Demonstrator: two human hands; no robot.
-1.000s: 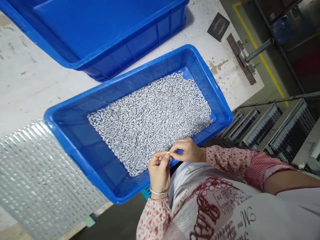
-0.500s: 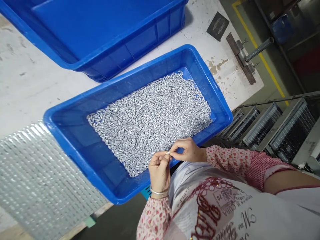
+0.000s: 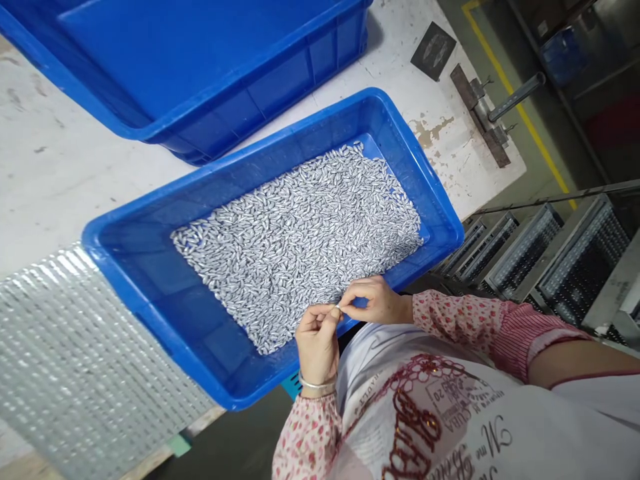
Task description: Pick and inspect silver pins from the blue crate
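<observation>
My left hand [image 3: 319,340], with a bangle at its wrist, pinches one end of a small silvery piece [image 3: 338,307]. My right hand [image 3: 373,300] has thumb and forefinger closed at the other end of that piece, so the fingertips nearly meet and cover most of it. Both hands are over the near rim of a blue plastic tub [image 3: 150,213]. Inside the tub lies a broad layer of small silver spindle-shaped metal pieces [image 3: 300,240], similar in colour to the held one.
Behind the tub stands a larger blue crate [image 3: 260,100] on the worn white table [image 3: 45,167]. A ribbed, shiny sheet [image 3: 95,360] lies at the left. Toward the table's far corner are a dark square plate [image 3: 433,51] and a metal clamp fixture [image 3: 483,117]. Metal racks [image 3: 535,253] stand at right.
The view has shifted very slightly. Both hands keep their pinch at the same place, and less of the small piece shows between the fingertips.
</observation>
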